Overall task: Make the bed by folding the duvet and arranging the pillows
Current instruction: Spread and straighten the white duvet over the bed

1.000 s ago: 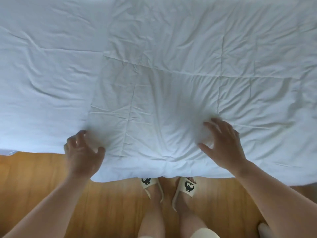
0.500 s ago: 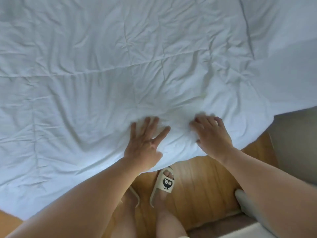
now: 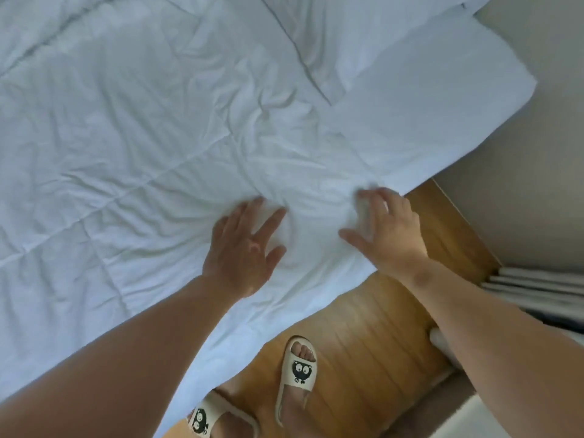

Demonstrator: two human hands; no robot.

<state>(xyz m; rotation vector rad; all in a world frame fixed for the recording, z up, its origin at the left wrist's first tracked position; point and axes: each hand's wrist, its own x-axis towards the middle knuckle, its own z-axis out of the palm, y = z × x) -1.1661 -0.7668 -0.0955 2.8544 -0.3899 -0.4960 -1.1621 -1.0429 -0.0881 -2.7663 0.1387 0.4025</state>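
Observation:
A white quilted duvet (image 3: 132, 147) covers most of the bed, wrinkled, its near edge hanging over the side. My left hand (image 3: 245, 248) lies flat on it near that edge, fingers spread. My right hand (image 3: 387, 229) rests on the duvet's corner close to the bed's side, fingers spread and blurred. A white pillow (image 3: 420, 99) lies at the upper right, partly over the duvet's end. A second white pillow (image 3: 316, 30) shows behind it, mostly cut off by the frame.
Wooden floor (image 3: 363, 336) runs along the bed's near side, where my feet stand in cream slippers (image 3: 298, 371). A beige wall (image 3: 531, 159) stands to the right of the bed. Grey folded fabric (image 3: 537, 286) sits at the right edge.
The view has swung right along the bed, bringing the pillow into view. Both hands have moved right along the duvet's edge, and my right hand's fingers have spread out.

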